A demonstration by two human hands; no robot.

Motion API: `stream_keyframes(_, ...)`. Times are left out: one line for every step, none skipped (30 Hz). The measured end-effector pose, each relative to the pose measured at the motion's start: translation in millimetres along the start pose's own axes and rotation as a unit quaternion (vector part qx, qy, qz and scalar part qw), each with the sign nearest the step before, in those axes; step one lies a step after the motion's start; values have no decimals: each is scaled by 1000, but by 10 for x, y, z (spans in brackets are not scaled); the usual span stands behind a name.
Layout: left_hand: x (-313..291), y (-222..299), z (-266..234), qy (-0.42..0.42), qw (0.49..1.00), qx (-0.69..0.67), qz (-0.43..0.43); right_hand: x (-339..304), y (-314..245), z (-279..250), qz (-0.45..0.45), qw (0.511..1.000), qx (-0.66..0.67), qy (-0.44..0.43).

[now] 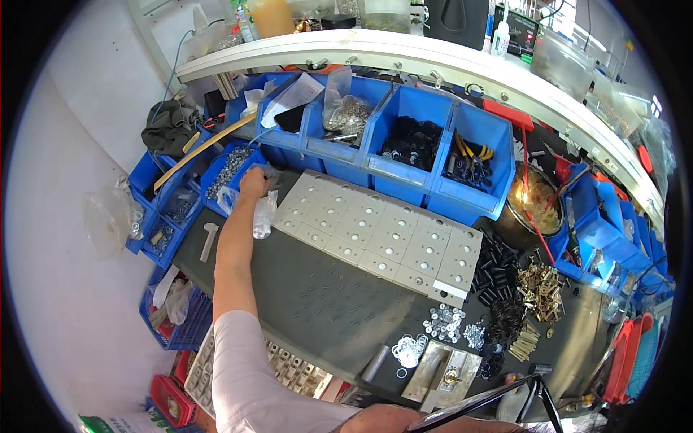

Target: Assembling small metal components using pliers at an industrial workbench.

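Note:
My left arm stretches to the far left of the bench. There my left hand [253, 183] is closed on a crumpled clear plastic bag [270, 173], next to a blue bin of small metal fasteners [229, 172]. The fingertips are partly hidden. Another clear bag [264, 216] lies just below the hand, beside a pale fixture plate [375, 229] with rows of round white spots. My right hand does not show.
Blue bins [411, 137] of black parts and pliers line the back. Black cylinders [497, 270], brass-coloured screws [540, 292], washers [409, 351] and a metal block fixture [442, 375] lie at the right. A metal pot [534, 209] stands behind them. Small dark pins [336, 296] are scattered mid-bench.

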State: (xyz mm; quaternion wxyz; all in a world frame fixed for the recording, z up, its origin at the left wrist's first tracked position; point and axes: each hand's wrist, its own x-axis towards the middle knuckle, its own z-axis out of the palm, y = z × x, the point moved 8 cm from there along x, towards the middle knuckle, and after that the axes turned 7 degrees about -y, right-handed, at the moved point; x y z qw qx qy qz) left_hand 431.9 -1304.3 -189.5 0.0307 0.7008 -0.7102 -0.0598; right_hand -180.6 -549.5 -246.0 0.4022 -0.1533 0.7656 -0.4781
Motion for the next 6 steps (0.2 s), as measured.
stream_keyframes(-21,23,18,18,1000,-2,16,25,25,11,2,1000,2,0)
stream_keyframes(-30,47,22,35,999,-5,33,44,-16,-23,-26,998,-35,33)
stream_keyframes(-42,95,47,31,999,-4,37,19,-59,-73,-52,993,-75,69)
stream_keyframes(-45,125,50,32,999,-2,29,10,-34,-78,-47,993,-75,73)
stream_keyframes(-33,157,37,33,999,0,21,3,-35,-75,-67,993,-62,73)
stream_keyframes(-39,177,43,33,999,0,22,37,-48,-53,-90,992,-48,72)
